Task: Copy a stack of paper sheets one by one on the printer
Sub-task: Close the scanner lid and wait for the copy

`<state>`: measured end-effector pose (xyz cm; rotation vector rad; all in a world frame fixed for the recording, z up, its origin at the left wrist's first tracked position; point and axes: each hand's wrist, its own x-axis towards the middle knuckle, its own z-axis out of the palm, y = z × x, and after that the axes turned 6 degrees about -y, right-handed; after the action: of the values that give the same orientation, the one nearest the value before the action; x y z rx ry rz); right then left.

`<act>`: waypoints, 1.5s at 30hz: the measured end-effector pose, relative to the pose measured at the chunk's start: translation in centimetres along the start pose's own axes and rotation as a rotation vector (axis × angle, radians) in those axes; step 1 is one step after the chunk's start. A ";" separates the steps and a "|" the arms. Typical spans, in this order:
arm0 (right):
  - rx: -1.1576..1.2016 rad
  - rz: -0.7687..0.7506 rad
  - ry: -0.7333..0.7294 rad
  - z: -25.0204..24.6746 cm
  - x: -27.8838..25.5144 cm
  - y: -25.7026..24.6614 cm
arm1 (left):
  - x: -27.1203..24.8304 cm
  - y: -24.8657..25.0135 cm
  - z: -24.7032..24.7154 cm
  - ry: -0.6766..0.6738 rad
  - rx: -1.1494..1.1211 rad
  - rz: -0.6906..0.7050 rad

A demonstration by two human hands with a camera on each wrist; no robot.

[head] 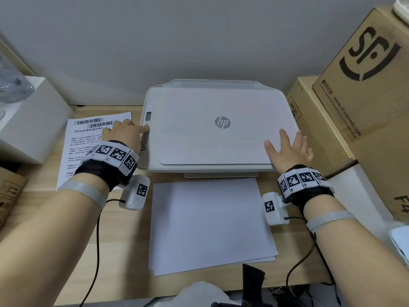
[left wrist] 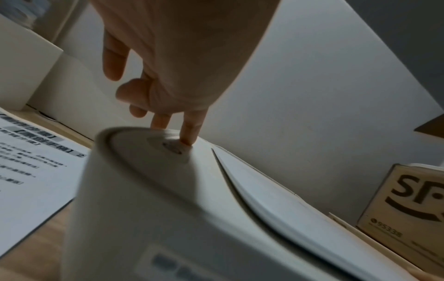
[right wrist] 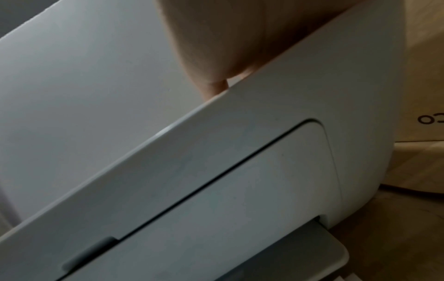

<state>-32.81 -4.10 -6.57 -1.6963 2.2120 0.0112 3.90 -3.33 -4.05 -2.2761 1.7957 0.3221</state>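
Head view. Printer (head: 219,127): lid shut, centred on the desk (head: 124,240). Your left hand (head: 124,131): forefinger out on the control strip at the printer's left edge, other fingers loosely bent, nothing held. Your right hand (head: 290,149): fingers spread flat on the lid's near right corner, nothing held. Blank stack of sheets (head: 210,222): on the desk just in front of the printer, edges slightly fanned. Printed sheet (head: 88,147): left of the printer, partly under your left wrist. Cardboard boxes (head: 363,89): crowded against the printer's right side.

Left wrist view. Fingertip (left wrist: 190,140) was touching a round button (left wrist: 174,147). Risk: neighbouring controls sat close, so a slip sideways could have triggered the wrong function; a light tap might not have registered at all.

Right wrist view. Palm lay on the lid edge; the fingers were hidden, so their set could not be told here. Output tray (right wrist: 319,252): extended below. Risk: lifting the lid mid-scan would have spoiled the copy; the blank stack lying before the tray could have mixed with emerging copies.
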 end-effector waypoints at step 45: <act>-0.036 0.027 -0.197 -1.9 0.7 0.8 | 0.2 3.0 3.0 -0.099 -0.841 -0.231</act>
<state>-34.26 -4.96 -5.13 -1.6089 2.0992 0.2165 0.93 -3.28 -7.07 -2.8712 1.4768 1.3208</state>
